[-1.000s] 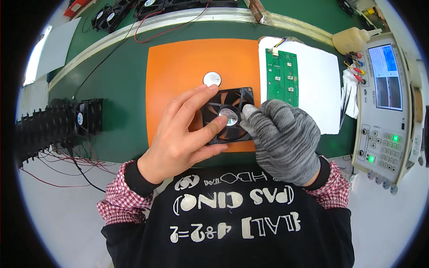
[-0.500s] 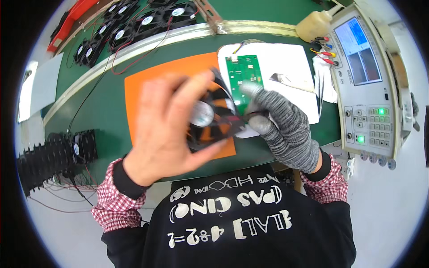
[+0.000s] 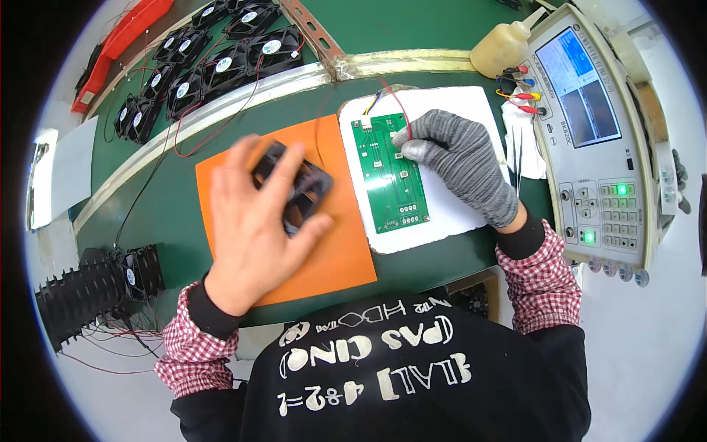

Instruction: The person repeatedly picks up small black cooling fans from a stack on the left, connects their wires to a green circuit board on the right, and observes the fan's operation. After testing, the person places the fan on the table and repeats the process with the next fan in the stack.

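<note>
My bare left hand (image 3: pixel 258 214) is around a small black cooling fan (image 3: pixel 305 188) over an orange sheet (image 3: pixel 335 258). Its thumb and fingers lie at the fan's edges, and the palm side is hidden; both are somewhat blurred. In a grey knitted glove with bare-looking pale fingertips, my right hand (image 3: pixel 460 158) pinches the end of a thin red wire (image 3: pixel 401 107), which loops up and back toward the fan. These fingertips are at the right edge of a green circuit board (image 3: pixel 387 177), and whatever tip the wire has is hidden by them. The board lies on a white pad (image 3: pixel 456 221).
Several black fans (image 3: pixel 221 66) stand behind a pale rail at the back left. More stacked fans (image 3: pixel 96 283) are at the lower left. A test instrument (image 3: pixel 604 162) with a lit screen, clip leads (image 3: pixel 526 96) and a yellowish squeeze bottle (image 3: pixel 504 48) occupy the right.
My left hand has carried the fan away from my right hand, leftward over the orange sheet. My right hand has moved up along the board's edge, and the wire now stretches between them.
</note>
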### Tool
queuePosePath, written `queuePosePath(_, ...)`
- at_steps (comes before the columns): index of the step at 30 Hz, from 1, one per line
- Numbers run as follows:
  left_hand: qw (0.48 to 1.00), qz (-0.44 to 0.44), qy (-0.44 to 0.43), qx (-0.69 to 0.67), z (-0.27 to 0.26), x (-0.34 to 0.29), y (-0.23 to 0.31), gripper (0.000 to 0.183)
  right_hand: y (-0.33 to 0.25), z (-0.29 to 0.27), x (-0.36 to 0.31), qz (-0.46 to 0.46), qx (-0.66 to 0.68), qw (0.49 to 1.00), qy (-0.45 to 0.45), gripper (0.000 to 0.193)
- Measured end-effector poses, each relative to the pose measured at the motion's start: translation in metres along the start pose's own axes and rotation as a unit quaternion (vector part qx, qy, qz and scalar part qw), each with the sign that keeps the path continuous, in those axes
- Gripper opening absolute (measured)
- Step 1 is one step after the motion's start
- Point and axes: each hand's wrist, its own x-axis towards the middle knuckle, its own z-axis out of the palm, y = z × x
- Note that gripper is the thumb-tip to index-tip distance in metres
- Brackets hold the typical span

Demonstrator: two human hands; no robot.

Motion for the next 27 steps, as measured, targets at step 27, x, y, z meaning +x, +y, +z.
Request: queuePosePath(27,0.957,0.238,0.167,0.024,-0.010,0.000,-0.039,0.084,0.005,0.015,-0.004,-0.087,-0.171,0.982,-0.003,0.013)
